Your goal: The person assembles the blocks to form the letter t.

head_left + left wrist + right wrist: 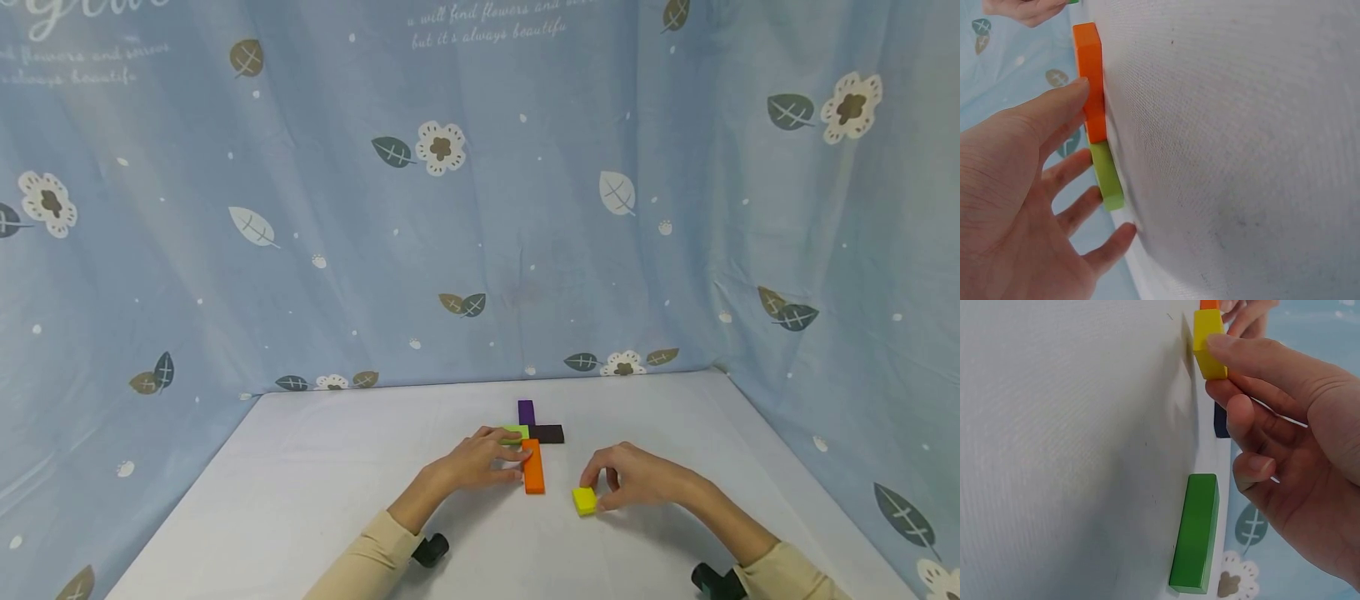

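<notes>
My left hand (480, 460) rests beside the orange block (533, 468), with fingers fairly straight. In the left wrist view its thumb touches the orange block (1090, 81), while other fingers reach the light green block (1107, 178). Between the thumb and fingers of my right hand (637, 477) is a small yellow block (584, 502), pinched to the right of the orange one. A purple block (526, 412) and a black block (547, 434) lie against the light green block, beyond the orange one. The right wrist view shows the yellow block (1209, 347) held close to the cloth.
A long dark green block (1194, 534) lies on the white cloth (300, 492) near my right hand, hidden in the head view. Blue patterned curtains (525, 250) hang around the table's back and sides. A black wrist device (431, 550) sits under the left sleeve.
</notes>
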A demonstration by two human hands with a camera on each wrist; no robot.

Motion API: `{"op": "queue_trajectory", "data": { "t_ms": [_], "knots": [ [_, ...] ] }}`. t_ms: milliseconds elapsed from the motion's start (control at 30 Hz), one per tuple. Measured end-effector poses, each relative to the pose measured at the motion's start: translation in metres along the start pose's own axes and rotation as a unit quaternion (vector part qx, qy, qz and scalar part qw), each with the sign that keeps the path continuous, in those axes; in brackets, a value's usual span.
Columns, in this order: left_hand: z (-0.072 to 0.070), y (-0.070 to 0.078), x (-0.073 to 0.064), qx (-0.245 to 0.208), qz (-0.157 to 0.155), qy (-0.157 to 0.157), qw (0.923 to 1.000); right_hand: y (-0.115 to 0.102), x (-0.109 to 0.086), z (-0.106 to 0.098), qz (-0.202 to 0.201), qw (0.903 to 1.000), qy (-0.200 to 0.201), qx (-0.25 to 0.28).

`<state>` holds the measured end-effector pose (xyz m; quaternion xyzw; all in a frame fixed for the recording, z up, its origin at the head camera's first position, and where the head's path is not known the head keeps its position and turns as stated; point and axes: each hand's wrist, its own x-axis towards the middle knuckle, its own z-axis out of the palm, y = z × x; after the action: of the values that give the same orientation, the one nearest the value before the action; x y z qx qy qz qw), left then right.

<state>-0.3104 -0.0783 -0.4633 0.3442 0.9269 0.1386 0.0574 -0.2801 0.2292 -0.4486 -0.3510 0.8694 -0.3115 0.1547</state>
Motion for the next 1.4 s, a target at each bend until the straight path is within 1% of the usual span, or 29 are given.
{"op": "queue_trajectory", "data": {
  "t_ms": [200,367,567,767,1200,1400],
  "knots": [
    [0.0,0.0,0.0,-0.004,-0.002,-0.001,1.0,-0.002,0.0,0.002,-0.005,1.0,0.001,0.0],
    [0.0,0.001,-0.001,0.0,-0.002,-0.002,1.0,-0.004,0.002,0.003,0.009,0.9999,0.004,-0.002],
    [-0.001,0.001,-0.001,0.0,-0.003,-0.003,1.0,-0.006,0.004,0.006,0.014,0.9997,0.019,-0.007],
    [-0.001,0.002,-0.002,0.002,-0.001,-0.002,1.0,-0.006,0.006,0.011,0.026,0.9991,0.031,-0.012],
    [-0.001,0.002,-0.002,-0.001,0.003,0.0,1.0,-0.008,0.009,0.02,0.004,0.9993,0.038,0.002],
    [-0.001,0.001,-0.001,-0.002,0.005,0.002,1.0,-0.009,0.011,0.023,0.016,0.9991,0.039,-0.001]
  ]
}}
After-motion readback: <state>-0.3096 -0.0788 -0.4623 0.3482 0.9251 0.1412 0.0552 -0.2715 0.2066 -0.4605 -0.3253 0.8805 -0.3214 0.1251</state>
